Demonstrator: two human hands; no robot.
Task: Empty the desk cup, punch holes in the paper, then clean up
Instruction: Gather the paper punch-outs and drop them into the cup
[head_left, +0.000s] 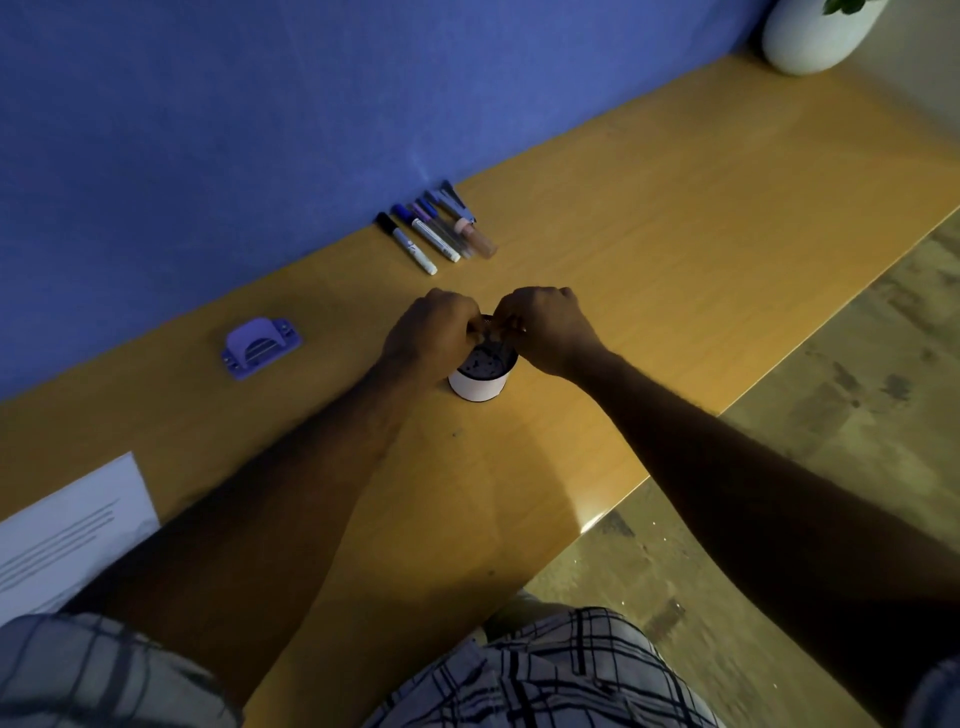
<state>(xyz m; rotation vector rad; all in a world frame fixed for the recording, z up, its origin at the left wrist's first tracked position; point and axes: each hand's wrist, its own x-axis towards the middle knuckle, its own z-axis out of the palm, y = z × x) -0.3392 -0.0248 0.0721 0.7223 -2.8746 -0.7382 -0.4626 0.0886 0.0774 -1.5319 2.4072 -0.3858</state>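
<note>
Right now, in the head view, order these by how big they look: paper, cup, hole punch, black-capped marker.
1. paper, nearest the camera
2. hole punch and cup: about alike, cup partly hidden, so unranked
3. black-capped marker

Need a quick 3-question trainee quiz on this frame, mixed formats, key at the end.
1. True or false: the markers stand inside the cup.
2. The hole punch lies on the desk: A) to the person's left of the cup, B) to the person's right of the cup, C) on the paper.
3. Fill in: the left hand and right hand meet over the mouth of the ____.
Key: 1 false, they lie on the desk by the blue wall; 2 A; 3 cup.
</note>
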